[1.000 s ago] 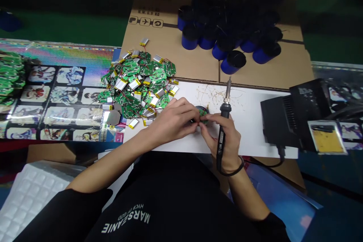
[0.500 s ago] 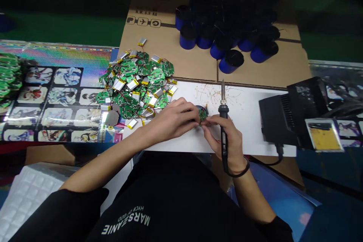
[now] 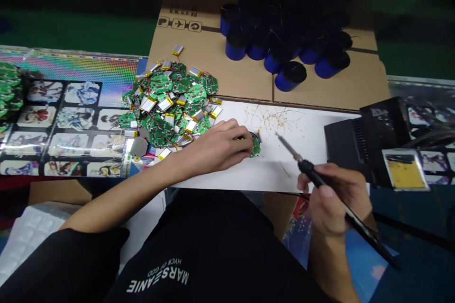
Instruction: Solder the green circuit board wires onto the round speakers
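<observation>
My left hand (image 3: 229,147) is closed on a green circuit board (image 3: 255,147) over the white work surface (image 3: 227,179). Only the board's right edge and some dark wires show past my fingers. My right hand (image 3: 337,196) grips a soldering iron (image 3: 313,173) by its black handle. The iron's metal tip points up and left, apart from the board. Beside my left wrist lies a heap of circuit boards (image 3: 161,129) with small silver batteries wired to them.
Several blue cylinders with black tops (image 3: 290,76) stand on a cardboard sheet (image 3: 245,78) at the back. Wire scraps (image 3: 273,116) litter the white surface. A black soldering station (image 3: 344,151) with a yellow sponge (image 3: 406,170) is at the right. More boards (image 3: 10,90) are stacked far left.
My right hand has moved right and down, away from the board. The soldering iron has swung from upright to slanting, its tip now lower and toward the board's right. My left hand stays at the board.
</observation>
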A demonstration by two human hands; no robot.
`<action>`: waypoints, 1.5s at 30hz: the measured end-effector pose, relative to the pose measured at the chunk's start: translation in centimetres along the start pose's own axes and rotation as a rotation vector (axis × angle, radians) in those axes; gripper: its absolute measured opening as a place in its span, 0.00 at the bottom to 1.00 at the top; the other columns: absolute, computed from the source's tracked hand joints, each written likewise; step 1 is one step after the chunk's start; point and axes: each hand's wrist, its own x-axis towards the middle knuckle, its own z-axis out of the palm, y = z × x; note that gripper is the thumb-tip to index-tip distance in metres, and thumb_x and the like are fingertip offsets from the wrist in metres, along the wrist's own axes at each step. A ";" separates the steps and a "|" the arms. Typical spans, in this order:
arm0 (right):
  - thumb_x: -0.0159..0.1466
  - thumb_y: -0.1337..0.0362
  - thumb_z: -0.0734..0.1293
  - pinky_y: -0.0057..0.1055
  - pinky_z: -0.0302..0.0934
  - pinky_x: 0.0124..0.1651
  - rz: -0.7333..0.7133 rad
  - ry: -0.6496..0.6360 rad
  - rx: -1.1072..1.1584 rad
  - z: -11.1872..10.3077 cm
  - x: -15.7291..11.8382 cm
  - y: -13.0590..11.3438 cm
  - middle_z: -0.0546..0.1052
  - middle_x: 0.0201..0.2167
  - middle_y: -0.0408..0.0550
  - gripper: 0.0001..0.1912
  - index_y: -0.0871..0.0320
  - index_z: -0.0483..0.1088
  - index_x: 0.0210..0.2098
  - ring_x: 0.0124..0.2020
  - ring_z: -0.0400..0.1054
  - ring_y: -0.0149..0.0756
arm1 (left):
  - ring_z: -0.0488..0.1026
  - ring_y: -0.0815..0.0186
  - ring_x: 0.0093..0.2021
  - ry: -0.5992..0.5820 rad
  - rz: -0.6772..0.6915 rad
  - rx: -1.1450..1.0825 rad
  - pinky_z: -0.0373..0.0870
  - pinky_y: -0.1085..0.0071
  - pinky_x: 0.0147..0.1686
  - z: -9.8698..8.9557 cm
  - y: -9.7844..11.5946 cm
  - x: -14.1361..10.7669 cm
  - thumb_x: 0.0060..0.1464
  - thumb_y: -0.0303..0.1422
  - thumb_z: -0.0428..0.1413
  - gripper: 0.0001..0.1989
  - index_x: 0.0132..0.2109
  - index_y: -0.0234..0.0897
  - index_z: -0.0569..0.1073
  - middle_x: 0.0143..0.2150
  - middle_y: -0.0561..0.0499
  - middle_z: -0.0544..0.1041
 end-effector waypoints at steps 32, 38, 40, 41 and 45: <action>0.62 0.71 0.73 0.31 0.71 0.22 -0.325 -0.185 -0.439 0.8 -0.8 -1.3 0.82 0.25 0.43 0.07 0.55 0.78 0.39 0.22 0.77 0.36 | 0.70 0.57 0.51 0.016 0.015 0.055 0.69 0.61 0.53 0.5 -0.2 -0.6 0.78 0.35 0.49 0.13 0.52 0.38 0.77 0.55 0.43 0.80; 0.61 0.71 0.73 0.31 0.71 0.22 -0.311 -0.214 -0.433 0.6 -0.9 -1.0 0.82 0.26 0.43 0.08 0.55 0.78 0.40 0.22 0.77 0.36 | 0.70 0.57 0.50 0.018 0.013 0.093 0.68 0.61 0.52 0.6 0.0 -0.6 0.77 0.34 0.49 0.13 0.52 0.37 0.77 0.54 0.44 0.80; 0.62 0.71 0.73 0.31 0.71 0.21 -0.314 -0.224 -0.438 0.6 -0.8 -1.1 0.82 0.26 0.43 0.08 0.55 0.78 0.40 0.22 0.77 0.36 | 0.70 0.57 0.50 0.018 0.015 0.114 0.68 0.61 0.52 0.5 0.1 -0.5 0.77 0.34 0.49 0.12 0.52 0.37 0.78 0.54 0.44 0.80; 0.62 0.71 0.73 0.31 0.71 0.21 -0.316 -0.227 -0.445 0.7 -0.8 -1.1 0.82 0.26 0.43 0.08 0.54 0.78 0.40 0.22 0.77 0.36 | 0.70 0.57 0.50 0.016 0.017 0.121 0.68 0.61 0.52 0.5 0.1 -0.5 0.77 0.34 0.49 0.12 0.51 0.37 0.78 0.54 0.44 0.80; 0.62 0.70 0.72 0.32 0.71 0.20 -0.339 -0.242 -0.467 0.9 -0.5 -1.4 0.82 0.25 0.42 0.07 0.53 0.77 0.40 0.21 0.77 0.37 | 0.70 0.57 0.50 0.005 0.022 0.129 0.68 0.60 0.52 0.4 0.2 -0.4 0.77 0.34 0.50 0.12 0.51 0.38 0.78 0.54 0.45 0.80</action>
